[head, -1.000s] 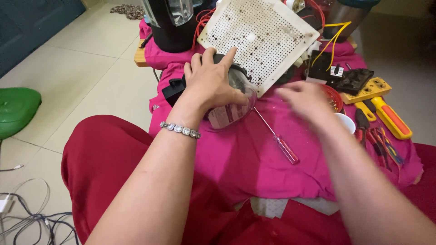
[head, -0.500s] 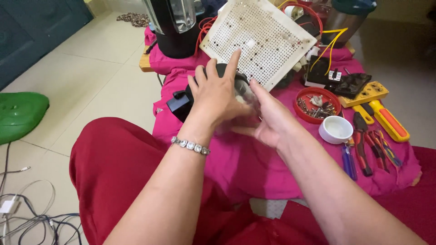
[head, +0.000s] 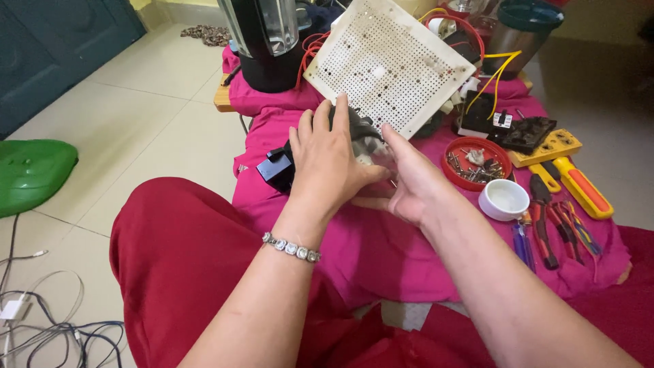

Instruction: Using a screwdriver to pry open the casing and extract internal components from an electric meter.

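Note:
My left hand presses down over a black and grey appliance part lying on the pink cloth, fingers curled on its top. My right hand sits against the part's right side with its fingers spread and its palm turned toward it, holding nothing that I can see. Most of the part is hidden under both hands. A beaded bracelet is on my left wrist.
A white perforated board leans just behind the hands, and a black blender base stands at the back left. To the right are a red bowl of screws, a white cup, yellow-handled tools and pliers. On the floor at left are a green seat and cables.
My right hand has come in from the right and now rests against the part beside my left hand. The red-handled screwdriver seen on the cloth is no longer visible.

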